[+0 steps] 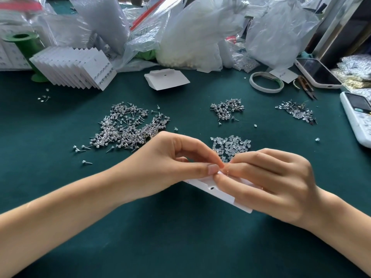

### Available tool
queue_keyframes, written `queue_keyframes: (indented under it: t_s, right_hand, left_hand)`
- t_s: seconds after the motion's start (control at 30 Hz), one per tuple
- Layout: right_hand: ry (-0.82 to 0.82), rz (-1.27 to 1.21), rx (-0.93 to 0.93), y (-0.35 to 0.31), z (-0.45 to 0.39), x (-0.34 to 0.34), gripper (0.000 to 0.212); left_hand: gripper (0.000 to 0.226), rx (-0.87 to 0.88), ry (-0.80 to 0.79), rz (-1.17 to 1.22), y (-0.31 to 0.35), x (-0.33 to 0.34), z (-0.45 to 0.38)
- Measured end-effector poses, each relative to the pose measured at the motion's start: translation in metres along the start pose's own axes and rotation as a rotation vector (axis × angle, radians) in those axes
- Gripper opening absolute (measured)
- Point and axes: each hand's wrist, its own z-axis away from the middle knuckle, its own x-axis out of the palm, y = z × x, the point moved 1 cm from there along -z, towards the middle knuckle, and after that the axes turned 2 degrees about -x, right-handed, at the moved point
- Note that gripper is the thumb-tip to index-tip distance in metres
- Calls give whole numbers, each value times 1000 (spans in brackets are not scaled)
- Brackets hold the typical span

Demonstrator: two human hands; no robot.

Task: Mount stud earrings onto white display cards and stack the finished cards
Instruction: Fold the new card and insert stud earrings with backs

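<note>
Left hand and right hand both pinch white card low over green tabletop, fingertips meeting at card's top edge. Big earring pile behind left hand. Finished cards stacked far left.

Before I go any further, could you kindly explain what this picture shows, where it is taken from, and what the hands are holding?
The single view comes from a camera worn on the person's head, looking down at a green table. No machine is involved. The left hand and right hand together hold a white display card, fingertips pinching at its upper edge; what they pinch is too small to tell. Behind lie a large pile of stud earrings, clear earring backs, blank cards and a fanned stack of finished cards.
</note>
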Motion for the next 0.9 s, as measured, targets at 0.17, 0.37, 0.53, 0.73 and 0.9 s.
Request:
queue_keyframes:
  t_s: [0.17,0.37,0.53,0.73,0.9]
  right_hand:
    - [-6,-11,0,0,0,0,16]
    - [-22,-12,-3,-1,1,0,16]
    - [-15,13,-13,-2,2,1,14]
    - [18,44,-29,-4,6,5,18]
    - [8,55,-24,-4,6,4,14]
  left_hand:
    - [15,-11,11,19,0,0,0]
    - [13,-41,3,36,0,0,0]
    - [15,-23,10,39,-2,1,-1]
    - [13,-10,6,-4,-4,2,-1]
    - [9,17,-6,-33,-4,3,0]
